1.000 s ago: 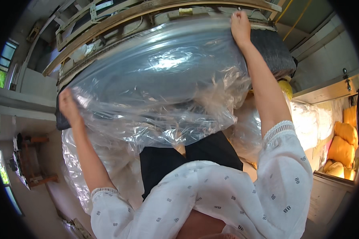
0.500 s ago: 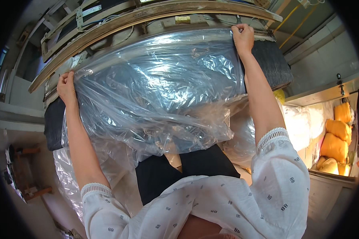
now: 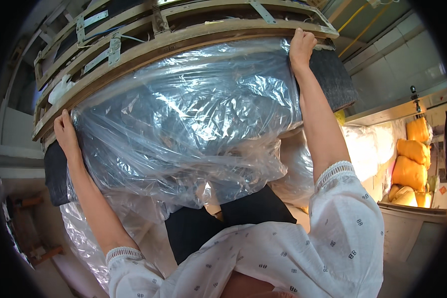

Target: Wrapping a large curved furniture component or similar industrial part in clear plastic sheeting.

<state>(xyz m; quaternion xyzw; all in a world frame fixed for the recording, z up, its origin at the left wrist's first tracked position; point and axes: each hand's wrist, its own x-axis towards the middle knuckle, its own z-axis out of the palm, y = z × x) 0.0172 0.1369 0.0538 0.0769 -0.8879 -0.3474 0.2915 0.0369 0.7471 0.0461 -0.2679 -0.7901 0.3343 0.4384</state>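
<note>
A wide sheet of clear plastic film (image 3: 198, 104), wrinkled and shiny, is stretched in front of me over a dark padded surface and bunches down toward my lap. Its far edge runs under a long wooden bar (image 3: 184, 42). My left hand (image 3: 68, 135) is closed on the film's far left corner, fingertips against the bar's front edge. At the far right corner, my right hand (image 3: 302, 48) pinches the film with bent fingers, touching the bar too. The film's edge inside both grips is mostly hidden.
The bar belongs to a wooden frame with metal brackets (image 3: 114, 49) and wires. Dark padding (image 3: 333, 79) sticks out past the film at both sides. Yellow-orange bundles (image 3: 409, 171) are stacked at right beside brightly lit plastic. More plastic (image 3: 87, 238) hangs at lower left.
The wooden bar has come down and toward me, covering the film's far edge and the gap behind it. My left hand appears lower and further left; both hands keep their grip.
</note>
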